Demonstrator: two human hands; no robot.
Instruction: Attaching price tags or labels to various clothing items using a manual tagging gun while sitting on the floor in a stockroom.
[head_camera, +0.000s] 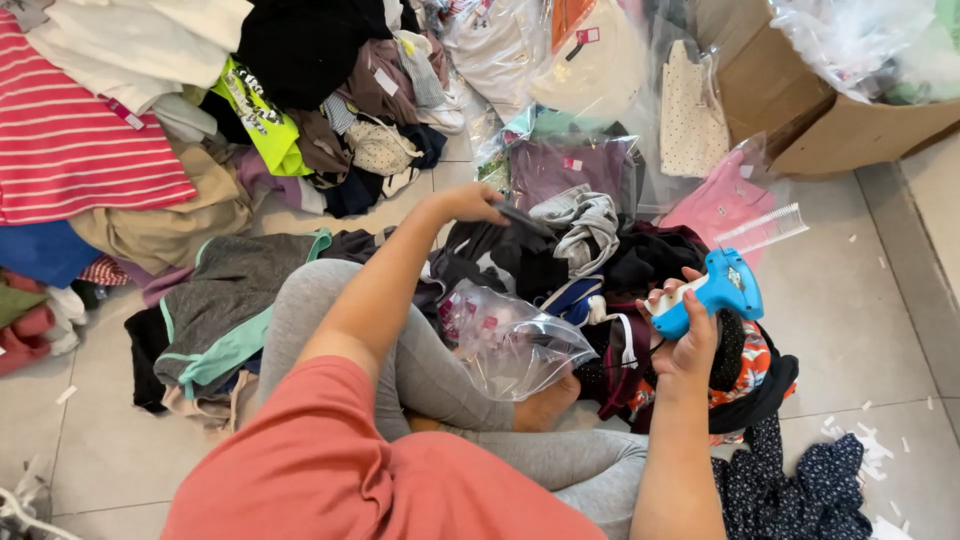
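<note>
I sit on a tiled floor amid heaps of clothes. My left hand (470, 202) reaches forward and grips a dark garment (520, 250) on the pile in front of me, beside a grey knit piece (585, 225). My right hand (685, 335) is raised and holds a blue tagging gun (715, 290) with a strip of white plastic fasteners (765, 228) sticking out of its top. An empty clear plastic bag (515, 345) rests against my grey-trousered leg (330, 290).
A large mound of mixed clothes (130, 130) fills the left and back. Garments packed in clear bags (570, 80) lie ahead. A cardboard box (830, 120) stands at the back right. Small white plastic bits (870, 445) litter the tiles beside a dark floral cloth (800, 490).
</note>
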